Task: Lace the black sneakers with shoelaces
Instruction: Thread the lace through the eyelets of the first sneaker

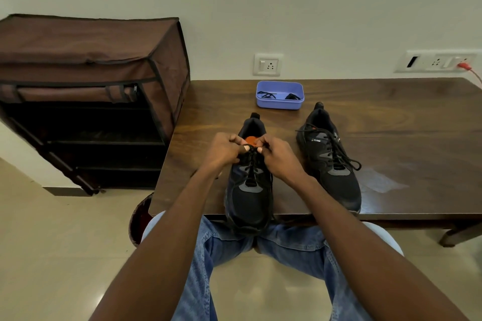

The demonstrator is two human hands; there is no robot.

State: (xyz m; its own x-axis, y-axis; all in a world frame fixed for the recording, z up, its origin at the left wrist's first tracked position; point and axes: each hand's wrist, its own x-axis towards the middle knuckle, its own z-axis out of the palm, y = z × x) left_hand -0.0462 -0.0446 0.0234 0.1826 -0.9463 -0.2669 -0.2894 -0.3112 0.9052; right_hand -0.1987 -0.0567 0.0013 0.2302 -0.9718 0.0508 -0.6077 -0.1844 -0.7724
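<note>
Between the two hands, at the top eyelets of the near sneaker (249, 185), the black shoelace (251, 164) is pulled taut: the left hand (224, 150) pinches one end, the right hand (276, 156) pinches the other, fingers curled, probably to snug or knot the lacing. Its toe overhangs the table (391, 122) edge toward the lap, likely so both wrists reach the tongue comfortably. Just right of the right hand stands the second sneaker (330, 159), already laced, its ends lying loose. Beyond the hands a blue tray (280, 105) keeps spare laces (266, 94) within reach
</note>
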